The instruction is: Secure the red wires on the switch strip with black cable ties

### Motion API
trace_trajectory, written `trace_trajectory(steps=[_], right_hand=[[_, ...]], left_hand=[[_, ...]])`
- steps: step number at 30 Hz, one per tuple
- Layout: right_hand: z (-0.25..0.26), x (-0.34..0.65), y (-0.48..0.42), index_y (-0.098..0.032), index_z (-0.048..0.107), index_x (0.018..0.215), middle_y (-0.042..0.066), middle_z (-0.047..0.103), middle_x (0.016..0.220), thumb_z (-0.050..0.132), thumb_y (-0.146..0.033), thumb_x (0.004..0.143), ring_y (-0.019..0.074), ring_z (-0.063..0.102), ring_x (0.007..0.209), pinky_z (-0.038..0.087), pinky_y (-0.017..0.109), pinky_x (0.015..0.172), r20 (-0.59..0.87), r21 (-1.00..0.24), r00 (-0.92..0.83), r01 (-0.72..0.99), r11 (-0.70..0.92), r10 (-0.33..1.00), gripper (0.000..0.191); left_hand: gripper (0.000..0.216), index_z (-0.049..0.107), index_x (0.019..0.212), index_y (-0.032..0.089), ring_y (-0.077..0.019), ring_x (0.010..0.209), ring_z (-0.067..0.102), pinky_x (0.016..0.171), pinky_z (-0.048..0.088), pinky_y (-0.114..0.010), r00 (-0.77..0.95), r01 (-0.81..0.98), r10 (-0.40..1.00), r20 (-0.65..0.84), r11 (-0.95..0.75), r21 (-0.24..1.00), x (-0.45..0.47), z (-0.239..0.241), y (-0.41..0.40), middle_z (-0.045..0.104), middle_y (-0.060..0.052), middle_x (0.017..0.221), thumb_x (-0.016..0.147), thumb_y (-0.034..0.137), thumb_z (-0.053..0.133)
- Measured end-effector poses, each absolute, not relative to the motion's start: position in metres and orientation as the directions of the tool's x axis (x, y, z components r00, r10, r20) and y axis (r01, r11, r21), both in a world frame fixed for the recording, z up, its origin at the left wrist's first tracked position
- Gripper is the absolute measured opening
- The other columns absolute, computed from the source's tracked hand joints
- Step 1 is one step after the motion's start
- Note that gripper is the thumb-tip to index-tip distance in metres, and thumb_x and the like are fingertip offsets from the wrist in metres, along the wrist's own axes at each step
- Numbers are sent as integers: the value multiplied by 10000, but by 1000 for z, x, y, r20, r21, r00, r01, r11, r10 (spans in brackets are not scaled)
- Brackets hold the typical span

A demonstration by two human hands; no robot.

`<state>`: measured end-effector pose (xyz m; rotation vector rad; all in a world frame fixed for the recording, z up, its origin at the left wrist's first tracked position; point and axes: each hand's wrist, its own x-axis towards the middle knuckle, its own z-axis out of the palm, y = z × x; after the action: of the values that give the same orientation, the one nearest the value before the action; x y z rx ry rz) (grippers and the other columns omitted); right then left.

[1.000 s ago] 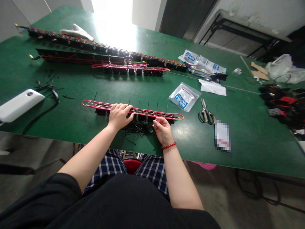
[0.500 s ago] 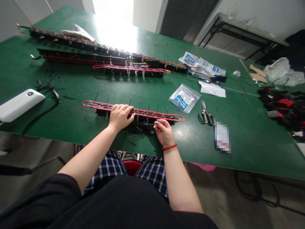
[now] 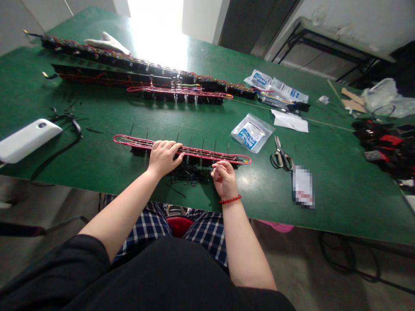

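Across the near part of the table lies a black strip wrapped lengthwise with red wire [image 3: 207,152], the wire looping out past both its ends. Several thin black cable-tie tails stick up from its far side. My left hand [image 3: 164,157] is clamped over the strip left of its middle, thumb along the near edge. Close to the strip's right part, my right hand [image 3: 224,177] is closed in a pinch; whatever is between its fingertips is too small or hidden to tell. A pile of loose black cable ties [image 3: 189,174] lies between my hands, against the strip's near side.
Scissors [image 3: 281,156] and a clear plastic packet [image 3: 252,133] lie to the right. Longer wired black strips [image 3: 129,60] stretch across the back, with a white glove [image 3: 108,42] behind. A white device [image 3: 29,140] sits at left; a dark heap of parts [image 3: 382,142] lies far right.
My right hand has shifted very slightly right and its fingers have curled in a little. My left hand and the strip hold still.
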<state>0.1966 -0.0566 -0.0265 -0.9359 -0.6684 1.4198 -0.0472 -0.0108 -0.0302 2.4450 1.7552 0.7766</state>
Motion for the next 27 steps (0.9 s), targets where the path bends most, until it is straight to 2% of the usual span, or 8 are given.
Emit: trace_trajectory(steps=[20,27], right_hand=[[-29,196,-59,-246,645,861,-46,705,656,819,-309,713,26,377,412,292,178,447,-120,-867,109,-496,-50,987,237],[-29,196,-60,-263,642,889,-51,714,685,812,-328,734,21,328,391,264,184,428,-105,-886,126,-463,-35,986,239]], left_hand=[[344,678,1213,265,-297,1116,610,1021,375,-474,244,888,887,392,-367,277,-47,-31,-11,714,-77,1194,954,451,549],[339,676,1209,273,-291,1107,611,1019,378,-475,250,890,884,395,-371,267,-47,-31,-10,716,-69,1187,954,456,548]])
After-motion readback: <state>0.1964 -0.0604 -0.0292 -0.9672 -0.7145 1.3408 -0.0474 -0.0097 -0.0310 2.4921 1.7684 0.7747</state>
